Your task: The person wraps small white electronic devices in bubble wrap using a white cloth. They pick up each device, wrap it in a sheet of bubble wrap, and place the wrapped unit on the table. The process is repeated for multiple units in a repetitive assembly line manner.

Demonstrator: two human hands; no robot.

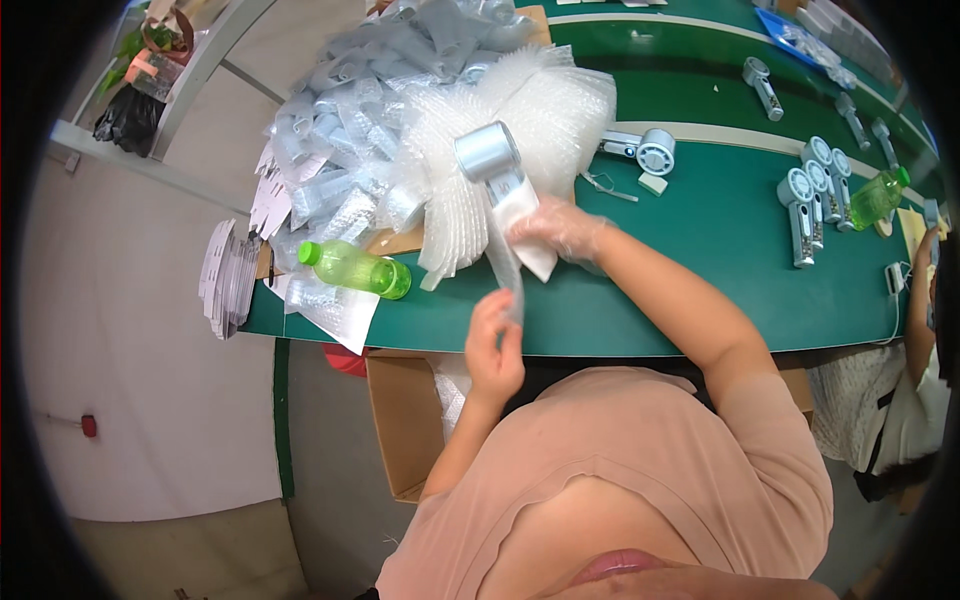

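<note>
My right hand [560, 228], in a clear plastic glove, grips the handle end of a light-blue handheld fan [487, 152] together with a folded white cloth [530, 245]. The round fan head tilts up and away over a fanned stack of bubble-wrap bags [545, 100]. From beside the handle a translucent plastic strip [503, 265] hangs toward me. My left hand [495, 345] is closed around its lower end, near the table's front edge. The fingertips there are partly hidden.
Left of the bags lies a big heap of wrapped fans [370, 110]. A green bottle [355, 270] lies near the front edge beside white cards [228, 280]. Unwrapped fans [800, 215] and another bottle [878, 200] are at the right, near another person's arm [920, 300]. A cardboard box [395, 425] stands below.
</note>
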